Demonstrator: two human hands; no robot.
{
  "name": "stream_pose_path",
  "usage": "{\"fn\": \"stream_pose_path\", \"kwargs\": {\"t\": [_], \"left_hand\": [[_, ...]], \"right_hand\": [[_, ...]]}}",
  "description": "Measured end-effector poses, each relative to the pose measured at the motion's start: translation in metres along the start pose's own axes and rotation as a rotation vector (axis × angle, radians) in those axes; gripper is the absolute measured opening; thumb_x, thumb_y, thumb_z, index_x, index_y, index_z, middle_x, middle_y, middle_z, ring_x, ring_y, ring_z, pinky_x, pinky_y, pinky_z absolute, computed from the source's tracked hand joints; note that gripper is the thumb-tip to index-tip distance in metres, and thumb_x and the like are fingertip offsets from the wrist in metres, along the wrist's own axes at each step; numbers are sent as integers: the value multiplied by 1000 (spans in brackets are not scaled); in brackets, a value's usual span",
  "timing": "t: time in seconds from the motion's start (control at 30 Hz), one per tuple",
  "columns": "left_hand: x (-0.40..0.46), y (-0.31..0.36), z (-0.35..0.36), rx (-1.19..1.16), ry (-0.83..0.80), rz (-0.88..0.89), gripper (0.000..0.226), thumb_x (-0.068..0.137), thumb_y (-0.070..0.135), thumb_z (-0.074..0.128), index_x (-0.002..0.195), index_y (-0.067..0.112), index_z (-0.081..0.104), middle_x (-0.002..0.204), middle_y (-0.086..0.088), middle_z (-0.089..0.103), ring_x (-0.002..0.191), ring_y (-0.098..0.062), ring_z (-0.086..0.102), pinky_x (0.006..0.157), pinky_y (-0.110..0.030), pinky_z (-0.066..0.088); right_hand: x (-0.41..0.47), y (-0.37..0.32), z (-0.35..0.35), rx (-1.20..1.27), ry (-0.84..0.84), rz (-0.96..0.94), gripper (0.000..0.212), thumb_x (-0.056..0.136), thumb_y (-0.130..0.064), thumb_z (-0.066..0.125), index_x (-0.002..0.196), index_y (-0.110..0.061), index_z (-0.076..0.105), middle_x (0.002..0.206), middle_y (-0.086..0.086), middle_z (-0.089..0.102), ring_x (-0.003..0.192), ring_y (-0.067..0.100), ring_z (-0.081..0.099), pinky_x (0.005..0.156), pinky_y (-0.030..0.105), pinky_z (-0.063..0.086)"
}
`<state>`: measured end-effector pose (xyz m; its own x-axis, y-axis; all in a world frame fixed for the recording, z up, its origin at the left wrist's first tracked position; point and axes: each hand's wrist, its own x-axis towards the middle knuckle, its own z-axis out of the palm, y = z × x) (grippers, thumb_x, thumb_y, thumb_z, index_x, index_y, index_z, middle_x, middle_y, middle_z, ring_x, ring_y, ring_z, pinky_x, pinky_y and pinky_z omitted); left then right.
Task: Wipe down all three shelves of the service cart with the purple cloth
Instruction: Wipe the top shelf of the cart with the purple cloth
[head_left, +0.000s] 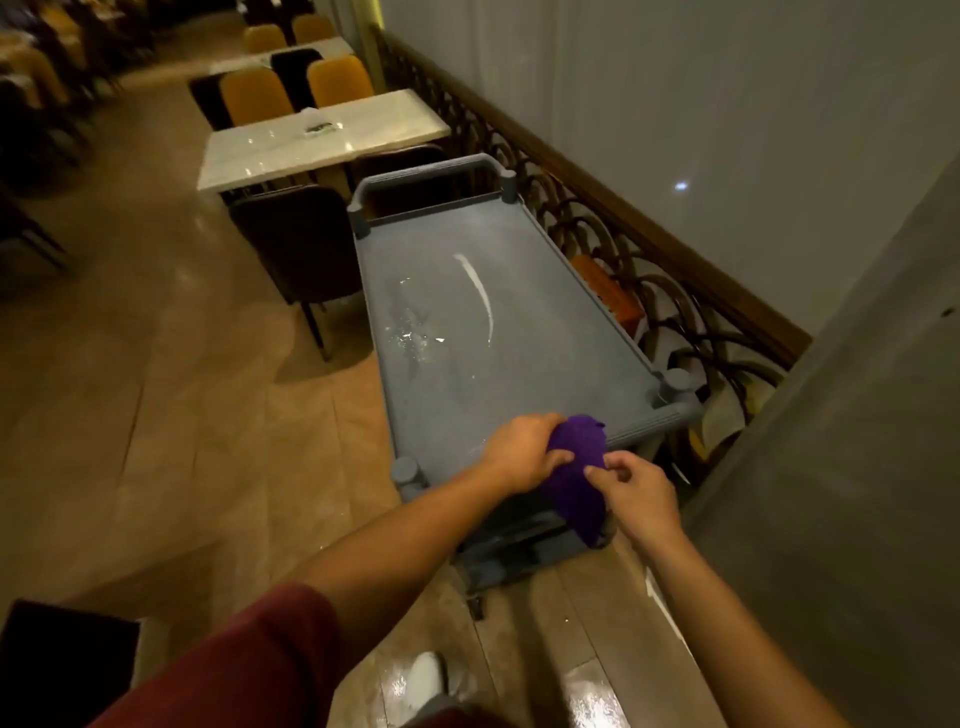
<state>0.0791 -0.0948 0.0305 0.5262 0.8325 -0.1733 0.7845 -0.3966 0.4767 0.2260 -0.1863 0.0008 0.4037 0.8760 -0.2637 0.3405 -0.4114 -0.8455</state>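
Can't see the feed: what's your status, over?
Both hands, left hand and right hand, shut on purple cloth at cart's near edge. Top shelf wet, streaked. Nothing in the way.

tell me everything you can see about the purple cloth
The purple cloth is a deep violet, soft-looking fabric, bunched rather than spread flat. It sits at the near end of the grey cart's top shelf, draping over the near rim and hanging down toward the lower shelves. The left hand grips its upper left side; the right hand pinches its right edge with the fingertips. Its texture is too blurred to tell.
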Motion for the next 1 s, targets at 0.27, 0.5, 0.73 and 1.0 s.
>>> {"fn": "stream_pose_path", "kwargs": {"t": [0.27, 0.5, 0.73, 1.0], "left_hand": [[-26, 5, -43, -200, 183, -59, 31, 93, 11, 65, 124, 6, 65, 116, -16, 72, 107, -32, 66, 94, -38, 51], [-57, -3, -107, -731, 165, -31, 19, 98, 17, 58, 117, 15, 63, 109, -7, 68, 102, -20, 67, 85, -29, 58], [-86, -66, -143, -1064, 278, -9, 16, 98, 20, 57, 102, 28, 71, 98, 5, 74, 91, -10, 72, 78, -25, 57], [-111, -199, -187, -1026, 203, 24, 50, 87, 45, 72, 133, 38, 54, 116, 7, 68, 101, -8, 71, 81, -28, 60]], "right_hand": [[-5, -33, -14, 96, -60, -250, 22, 89, -26, 74, 109, -16, 72, 111, 5, 69, 103, 21, 65, 92, 47, 56], [0, -74, 2, 350, -233, -237, 92, 67, -65, 81, 145, -36, 42, 141, -14, 47, 123, 7, 49, 80, 20, 48], [-18, -127, 68, 561, -580, -195, 72, 64, -53, 90, 126, -31, 63, 119, 1, 75, 107, 24, 73, 82, 32, 60], [-37, -196, 164, 570, -403, -246, 44, 76, -24, 87, 116, -25, 67, 105, -2, 78, 94, 20, 76, 70, 29, 61]]}}
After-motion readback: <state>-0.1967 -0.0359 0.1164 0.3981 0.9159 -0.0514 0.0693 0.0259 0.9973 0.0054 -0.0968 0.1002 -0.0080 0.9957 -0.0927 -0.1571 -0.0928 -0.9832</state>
